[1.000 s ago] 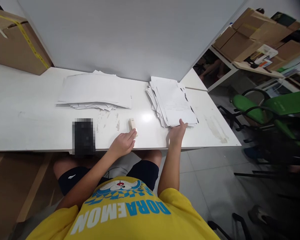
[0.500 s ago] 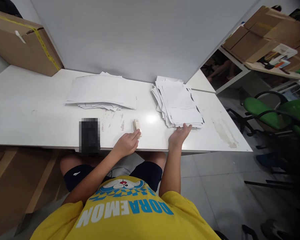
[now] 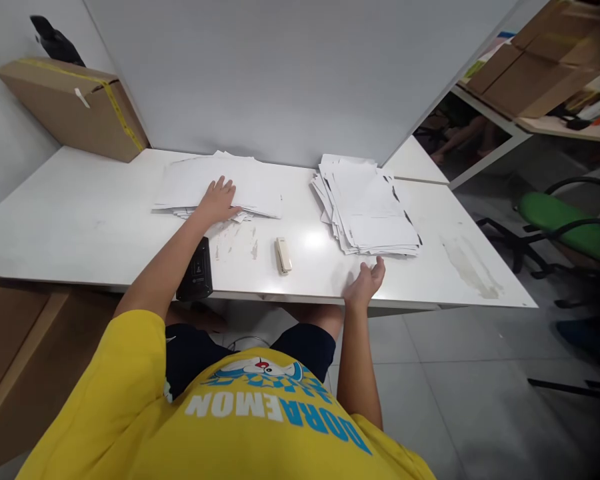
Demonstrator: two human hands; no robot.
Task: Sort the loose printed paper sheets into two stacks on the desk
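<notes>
My left hand [image 3: 220,200] lies with spread fingers on the front part of the left stack of paper [image 3: 260,183]. Its palm faces down on the top sheet. My right hand [image 3: 366,283] rests on the table near the front edge, just short of the right stack of paper [image 3: 367,207], fingers half curled and apart, holding nothing. A cream stapler [image 3: 283,255] lies on the table between the two stacks, touched by neither hand. Below my left forearm sits a black device [image 3: 197,273] at the table's front edge, partly covered by the arm.
A cardboard box [image 3: 80,110] with yellow tape stands at the table's back left. A grey partition [image 3: 280,80] rises behind the stacks. To the right are green chairs [image 3: 570,223] and another desk with cardboard boxes [image 3: 530,73]. Stains mark the white table [image 3: 95,227].
My left hand has let go of the stapler and moved up and left onto the left stack. The right hand has drawn back slightly from the right stack's near edge.
</notes>
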